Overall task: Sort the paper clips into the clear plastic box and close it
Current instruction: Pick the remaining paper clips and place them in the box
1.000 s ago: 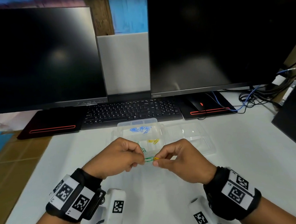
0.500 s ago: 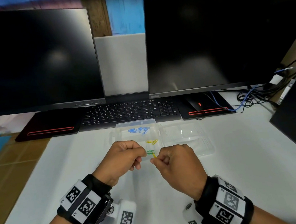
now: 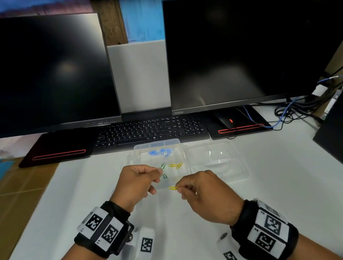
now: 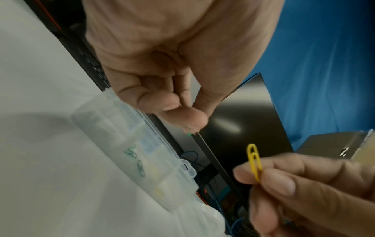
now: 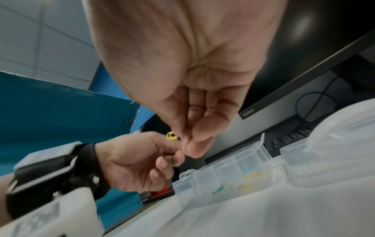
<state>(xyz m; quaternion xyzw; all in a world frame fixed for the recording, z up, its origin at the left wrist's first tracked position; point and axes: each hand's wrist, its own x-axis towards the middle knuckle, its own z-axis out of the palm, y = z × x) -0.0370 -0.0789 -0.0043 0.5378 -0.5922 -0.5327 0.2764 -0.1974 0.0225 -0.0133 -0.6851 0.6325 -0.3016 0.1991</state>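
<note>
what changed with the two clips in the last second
The linked clips have come apart. The right hand drew back toward the person, pinching the yellow paper clip; the left hand stayed by the clear plastic box, pinching the green paper clip. The box stays open, with the sorted clips inside unmoved.

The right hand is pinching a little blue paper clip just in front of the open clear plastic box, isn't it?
Not quite. The paper clip that the right hand pinches is yellow, not blue: the small yellow paper clip shows plainly in the left wrist view. It is indeed held just in front of the open clear plastic box.
</note>
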